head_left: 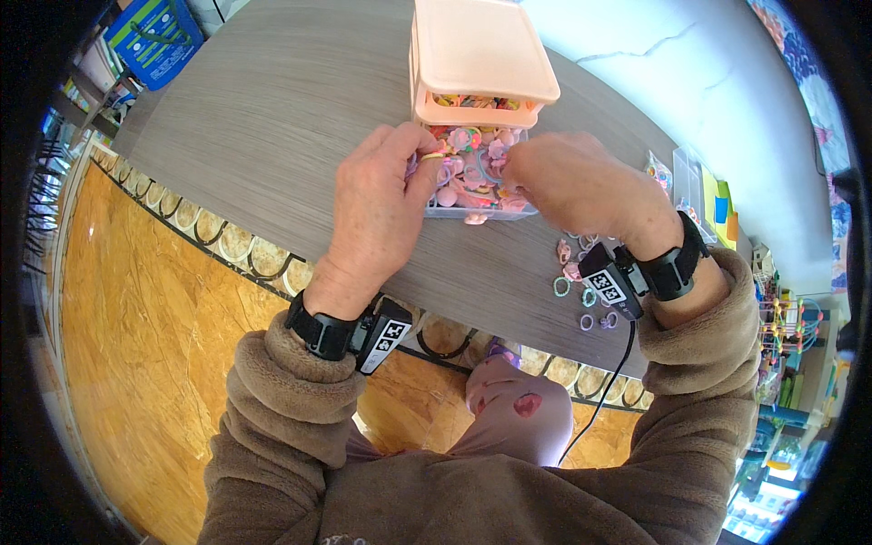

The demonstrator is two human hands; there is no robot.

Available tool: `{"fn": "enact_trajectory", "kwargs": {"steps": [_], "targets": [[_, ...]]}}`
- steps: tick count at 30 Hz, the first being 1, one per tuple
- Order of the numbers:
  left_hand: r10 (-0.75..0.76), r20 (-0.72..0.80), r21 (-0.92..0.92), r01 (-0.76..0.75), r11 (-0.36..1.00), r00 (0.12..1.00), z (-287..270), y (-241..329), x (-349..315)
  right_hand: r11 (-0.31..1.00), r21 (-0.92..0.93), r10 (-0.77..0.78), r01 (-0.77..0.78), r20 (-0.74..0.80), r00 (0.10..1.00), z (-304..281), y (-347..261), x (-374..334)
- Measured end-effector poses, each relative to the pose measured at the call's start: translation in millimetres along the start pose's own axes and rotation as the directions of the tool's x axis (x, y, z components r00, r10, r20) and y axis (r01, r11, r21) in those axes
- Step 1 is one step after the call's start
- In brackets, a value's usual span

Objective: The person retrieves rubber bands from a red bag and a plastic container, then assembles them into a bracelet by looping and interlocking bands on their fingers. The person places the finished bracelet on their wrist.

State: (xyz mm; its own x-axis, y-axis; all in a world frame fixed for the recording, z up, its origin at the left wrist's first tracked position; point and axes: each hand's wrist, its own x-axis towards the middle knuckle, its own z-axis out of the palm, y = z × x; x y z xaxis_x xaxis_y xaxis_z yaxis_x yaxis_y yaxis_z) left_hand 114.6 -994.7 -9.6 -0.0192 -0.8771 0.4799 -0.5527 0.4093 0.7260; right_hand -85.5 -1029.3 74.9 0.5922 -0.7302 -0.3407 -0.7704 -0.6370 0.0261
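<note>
We log the clear drawer at the far middle of the desk, pulled out toward us from a peach box; its far end is hidden beneath. Inside lie mostly pink hair ornaments, too jumbled to count. Left hand: grip narrow, thumb and forefinger close about a yellow band; we cannot tell whether it is pinched. Right hand: fingertips down at the drawer's right side, masked by the hand itself; grip state cannot be told. Near right, loose bands lie on the desk, some possibly covered by the right wrist module.
</note>
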Motion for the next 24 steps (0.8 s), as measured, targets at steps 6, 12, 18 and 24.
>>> {"fn": "enact_trajectory", "kwargs": {"steps": [6,12,18,24], "targets": [[-0.004,0.0,0.002,0.004,1.0,1.0,-0.4,0.4,0.5,0.957,0.29,0.024,-0.008,-0.054,0.998,-0.6,16.8,3.5],[0.007,-0.001,0.008,-0.007,1.0,1.0,-0.9,2.5,-0.4,0.74,0.665,0.056,0.102,-0.212,0.976,-4.8,18.3,-2.9],[-0.025,0.005,0.013,0.025,1.0,1.0,-1.4,3.3,-1.2,0.778,0.628,0.061,0.028,-0.12,0.991,-11.5,17.3,-5.1],[-0.027,-0.003,0.009,0.027,1.0,1.0,-0.9,4.1,-0.5,0.715,0.695,0.022,0.071,-0.124,0.992,-9.7,11.3,-5.6]]}}
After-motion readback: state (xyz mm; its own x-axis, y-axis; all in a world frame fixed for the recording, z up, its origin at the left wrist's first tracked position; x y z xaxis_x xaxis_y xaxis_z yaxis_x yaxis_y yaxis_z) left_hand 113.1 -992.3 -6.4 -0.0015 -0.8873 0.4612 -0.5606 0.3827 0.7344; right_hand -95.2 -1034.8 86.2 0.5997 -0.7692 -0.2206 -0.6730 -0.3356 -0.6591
